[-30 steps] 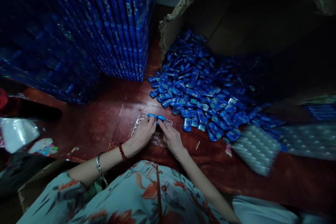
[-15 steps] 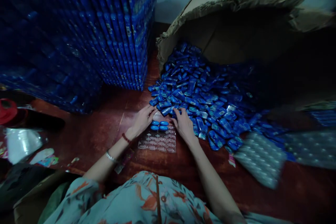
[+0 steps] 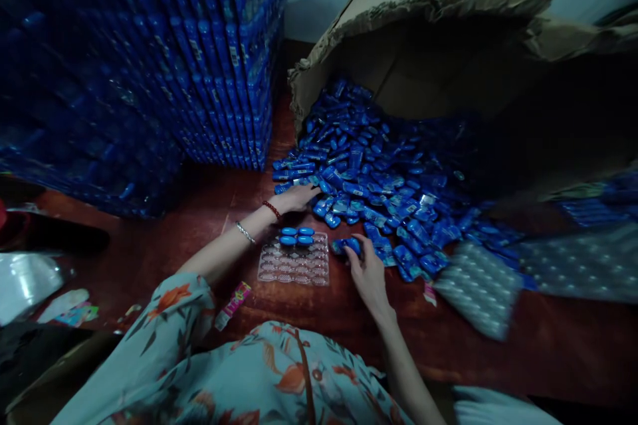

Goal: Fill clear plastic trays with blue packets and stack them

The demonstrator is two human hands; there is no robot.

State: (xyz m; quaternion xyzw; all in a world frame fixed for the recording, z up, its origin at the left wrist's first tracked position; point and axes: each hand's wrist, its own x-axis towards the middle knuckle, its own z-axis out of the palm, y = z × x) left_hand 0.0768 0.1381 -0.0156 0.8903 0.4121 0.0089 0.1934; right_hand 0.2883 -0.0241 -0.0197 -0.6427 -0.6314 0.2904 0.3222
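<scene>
Left hand [image 3: 298, 198] open, fingers on blue packet pile [image 3: 379, 172]. Right hand [image 3: 366, 272] pinches one blue packet [image 3: 347, 245] beside clear tray [image 3: 294, 265], mid-bench [image 3: 164, 252].

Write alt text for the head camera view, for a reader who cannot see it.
A person's left hand reaches into a pile of small blue packets spilling from a torn cardboard box, while the right hand grips blue packets beside a clear blister tray holding four. Tall stacks of filled blue trays stand at left on the wooden table.
</scene>
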